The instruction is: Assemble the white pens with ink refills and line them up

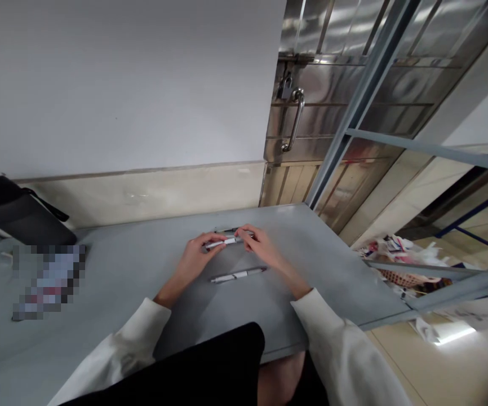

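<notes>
Between my two hands, just above the grey table [151,248], is a white pen [228,241] lying roughly level. My left hand [197,252] pinches its left end between thumb and fingers. Its right end is in the closed fingers of my right hand [256,243], which hide the tip. Behind it, partly covered by my fingers, a dark slim pen [226,230] rests on the table. Nearer to me lies another white pen [239,276] with a dark band and a dark right end, touched by neither hand.
A black bag [24,211] with a strap stands at the table's back left, beside a blurred-out object [49,285]. A metal frame post [354,113] rises at the right corner, before a padlocked metal door [320,84]. A basket of items [408,276] sits beyond the right edge.
</notes>
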`<state>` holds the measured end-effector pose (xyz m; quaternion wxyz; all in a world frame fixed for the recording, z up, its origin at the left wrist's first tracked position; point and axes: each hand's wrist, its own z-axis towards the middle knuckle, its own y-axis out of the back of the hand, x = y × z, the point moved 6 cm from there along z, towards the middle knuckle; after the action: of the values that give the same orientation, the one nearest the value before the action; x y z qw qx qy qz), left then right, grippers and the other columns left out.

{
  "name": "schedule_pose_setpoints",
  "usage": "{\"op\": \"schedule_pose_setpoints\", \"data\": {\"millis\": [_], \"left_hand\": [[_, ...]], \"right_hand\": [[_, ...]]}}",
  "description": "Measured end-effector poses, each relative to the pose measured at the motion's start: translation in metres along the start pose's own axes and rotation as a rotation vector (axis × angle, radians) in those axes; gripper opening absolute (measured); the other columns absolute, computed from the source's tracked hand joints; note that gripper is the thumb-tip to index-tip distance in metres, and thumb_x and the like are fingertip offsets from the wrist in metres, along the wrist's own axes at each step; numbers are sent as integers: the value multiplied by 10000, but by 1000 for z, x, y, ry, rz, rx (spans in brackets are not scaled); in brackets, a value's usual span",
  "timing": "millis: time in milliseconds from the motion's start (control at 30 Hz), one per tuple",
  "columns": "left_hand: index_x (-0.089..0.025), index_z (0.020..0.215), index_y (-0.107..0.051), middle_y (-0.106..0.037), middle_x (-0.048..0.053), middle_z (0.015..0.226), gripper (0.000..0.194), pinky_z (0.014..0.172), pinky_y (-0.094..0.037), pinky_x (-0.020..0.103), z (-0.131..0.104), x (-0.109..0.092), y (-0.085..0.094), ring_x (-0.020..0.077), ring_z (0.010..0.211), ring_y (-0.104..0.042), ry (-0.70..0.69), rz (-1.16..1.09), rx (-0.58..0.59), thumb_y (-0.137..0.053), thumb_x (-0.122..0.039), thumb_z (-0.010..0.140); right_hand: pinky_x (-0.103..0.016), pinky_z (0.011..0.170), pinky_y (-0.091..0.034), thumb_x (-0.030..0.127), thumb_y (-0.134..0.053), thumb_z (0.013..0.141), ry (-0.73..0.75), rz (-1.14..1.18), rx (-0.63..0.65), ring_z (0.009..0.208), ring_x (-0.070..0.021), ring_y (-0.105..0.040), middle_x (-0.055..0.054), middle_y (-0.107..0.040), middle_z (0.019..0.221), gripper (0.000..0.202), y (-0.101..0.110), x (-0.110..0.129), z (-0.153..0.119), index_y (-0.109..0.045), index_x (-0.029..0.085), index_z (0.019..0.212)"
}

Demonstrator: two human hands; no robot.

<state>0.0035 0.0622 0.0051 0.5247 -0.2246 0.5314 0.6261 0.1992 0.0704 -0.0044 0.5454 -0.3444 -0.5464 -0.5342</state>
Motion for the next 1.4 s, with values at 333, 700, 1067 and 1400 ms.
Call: {"op": "schedule_pose_setpoints", "data": {"millis": [333, 700, 1067, 1400], "left_hand": [[-243, 1049, -813, -837, 38, 1072, 198, 935, -578, 358, 2, -8, 2, 267, 1014, -770, -35, -43, -4, -722, -372, 929], [-238, 1018, -809, -829, 71, 1091, 255, 918, -621, 407, 7, 5, 1, 284, 1017, -781, 60, -215, -34, -804, -438, 860], [-187, 1010, -676, -813, 89, 919, 410, 878, -578, 396, 6, -2, -11, 251, 909, -757, 153, -524, -16, -719, -579, 898], [-204, 944, -702, -766, 49, 833, 388, 749, -532, 330, 0, -15, -21, 214, 789, -694, 99, -424, 63, -638, -587, 949]], "right_hand": [[-330, 756, -430, 479, -587, 979, 134, 12, 24, 786, -183, -552, 11, -582, 838, 238, 3, 7, -1, -609, 245, 1018], [-334, 660, -410, 629, -574, 945, 4, 67, 29, 588, -171, -467, 60, -477, 592, 401, -2, -6, 5, -637, 244, 1034], [-409, 951, -492, 518, -605, 1000, 137, -30, -68, 1011, -239, -670, -59, -732, 1115, 304, -13, 22, 1, -704, 271, 1148], [-354, 856, -513, 677, -611, 936, 179, 164, -147, 903, -218, -612, -44, -620, 908, 453, -22, 35, 7, -644, 233, 853]]}}
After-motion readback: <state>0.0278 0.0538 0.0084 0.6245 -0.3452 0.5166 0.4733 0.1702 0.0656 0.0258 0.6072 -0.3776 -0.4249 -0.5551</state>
